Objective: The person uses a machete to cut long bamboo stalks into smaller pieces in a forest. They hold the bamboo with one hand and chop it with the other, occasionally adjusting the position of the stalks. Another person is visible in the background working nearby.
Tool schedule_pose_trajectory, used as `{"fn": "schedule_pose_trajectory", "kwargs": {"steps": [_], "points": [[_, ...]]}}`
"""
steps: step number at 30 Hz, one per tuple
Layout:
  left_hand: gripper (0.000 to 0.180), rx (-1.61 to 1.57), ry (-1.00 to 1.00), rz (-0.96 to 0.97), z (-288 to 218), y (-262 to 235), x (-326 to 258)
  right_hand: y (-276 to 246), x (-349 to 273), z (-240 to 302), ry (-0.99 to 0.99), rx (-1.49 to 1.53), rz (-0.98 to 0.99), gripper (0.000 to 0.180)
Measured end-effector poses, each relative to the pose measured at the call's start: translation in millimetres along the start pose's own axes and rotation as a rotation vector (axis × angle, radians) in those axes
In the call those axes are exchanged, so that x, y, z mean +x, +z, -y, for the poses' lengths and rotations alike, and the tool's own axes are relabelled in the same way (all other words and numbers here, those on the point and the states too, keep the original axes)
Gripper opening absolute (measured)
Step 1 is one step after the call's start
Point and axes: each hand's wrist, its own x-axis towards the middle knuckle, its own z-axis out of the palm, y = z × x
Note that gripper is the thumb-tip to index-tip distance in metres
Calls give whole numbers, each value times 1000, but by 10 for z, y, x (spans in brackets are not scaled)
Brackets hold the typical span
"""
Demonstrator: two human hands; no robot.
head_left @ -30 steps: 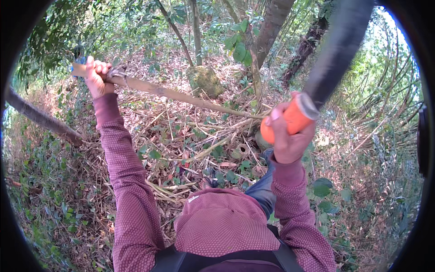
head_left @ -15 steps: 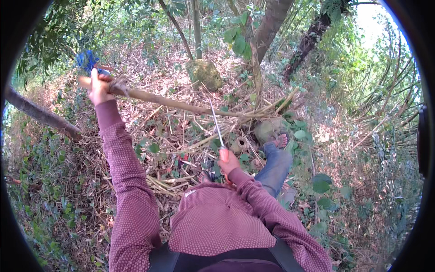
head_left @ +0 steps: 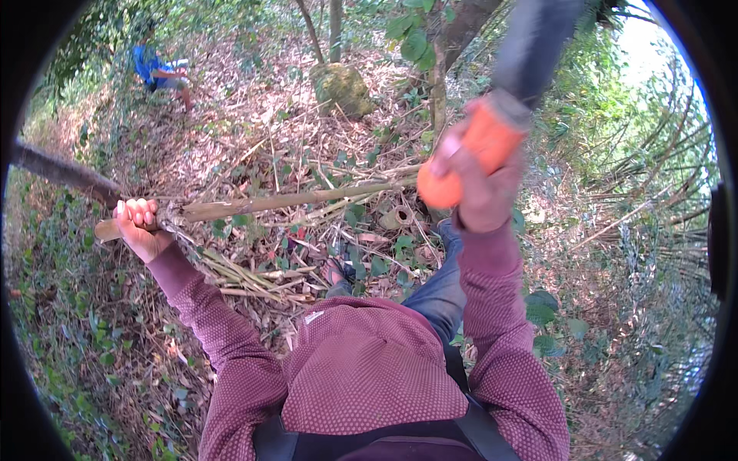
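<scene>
My left hand (head_left: 142,230) is closed round the near end of a pale bamboo pole (head_left: 296,200), just short of a knotty joint. From there the pole slants away to the right over the leafy ground, and its far end passes behind the orange handle. Raised at the right, my right hand (head_left: 492,188) grips a machete (head_left: 500,138) by its orange handle. The dark blade points up and away, smeared by motion, with its tip cut off by the top of the picture. Between machete and pole there is no contact that I can make out.
Cut stalks (head_left: 242,276) lie in front of my feet, near a hollow bamboo stump (head_left: 397,217). Beyond stands a mossy rock (head_left: 342,91). A trunk (head_left: 65,173) leans in from the left. A person in blue (head_left: 150,69) is at the far left.
My right hand has swung the machete up, away from the pole. My left hand has come lower and nearer with the pole's end. The person in blue now shows clear of my left hand.
</scene>
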Motion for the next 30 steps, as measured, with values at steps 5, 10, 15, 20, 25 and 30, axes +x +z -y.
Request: {"fn": "schedule_pose_trajectory", "kwargs": {"steps": [5, 10, 15, 20, 25, 30], "points": [[31, -88, 3, -192, -5, 186, 17, -131, -530, -1066, -52, -525, -90, 23], [12, 325, -225, 70, 422, 648, 105, -530, -1969, -2201, 796, -989, 645, 49], [25, 499, -204, 447, 773, 1632, -84, -631, -2352, -2433, 950, -1022, 612, 37], [25, 569, -314, 844, 218, 1721, -539, -713, -2255, -2388, 906, -1109, 846, 37], [22, 753, -165, 406, -466, 195, -483, -875, -2137, -2276, 863, -1020, 761, 32], [17, 1107, -193, -57, 107, -1131, -923, -847, -1768, -2103, 1004, -1019, 798, 33]]}}
